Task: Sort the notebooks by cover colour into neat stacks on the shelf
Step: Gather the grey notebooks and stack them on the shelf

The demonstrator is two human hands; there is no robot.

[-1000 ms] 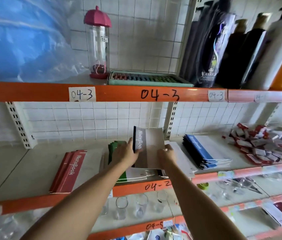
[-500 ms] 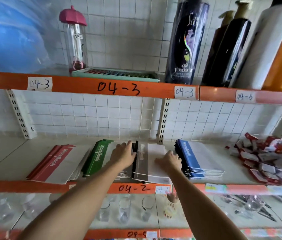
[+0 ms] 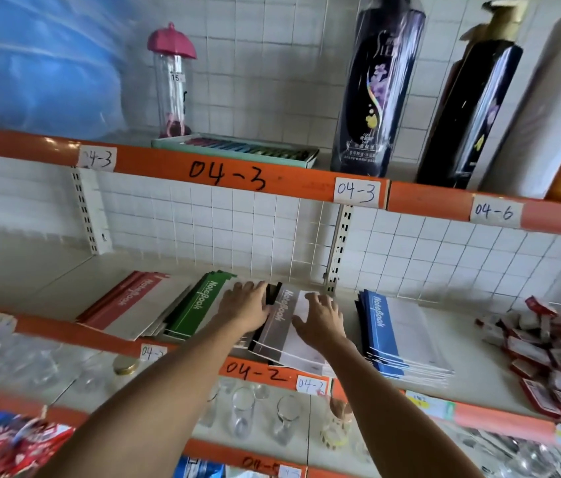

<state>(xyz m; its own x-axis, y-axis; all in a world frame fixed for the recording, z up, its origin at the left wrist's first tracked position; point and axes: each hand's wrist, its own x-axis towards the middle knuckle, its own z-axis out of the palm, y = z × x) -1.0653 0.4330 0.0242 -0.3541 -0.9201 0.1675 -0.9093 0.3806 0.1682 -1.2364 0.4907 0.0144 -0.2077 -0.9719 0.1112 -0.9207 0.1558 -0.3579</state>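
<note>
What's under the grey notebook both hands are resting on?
Under the grey notebook, more notebook edges show, black-spined, stacked on the shelf. The count and lower covers are hidden.

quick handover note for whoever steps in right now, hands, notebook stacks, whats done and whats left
Left hand: open, flat on the left edge of the black notebook stack.
Right hand: open, fingers spread on the same stack's top cover.
On shelf 04-2, left to right: red notebook stack, green notebook stack, black, blue notebook stack.
Done: four colour stacks laid out; no loose notebooks in view.
Left: square up the black stack, which juts over the shelf's front edge; the red and green stacks look fanned, so tidy them too.
</note>
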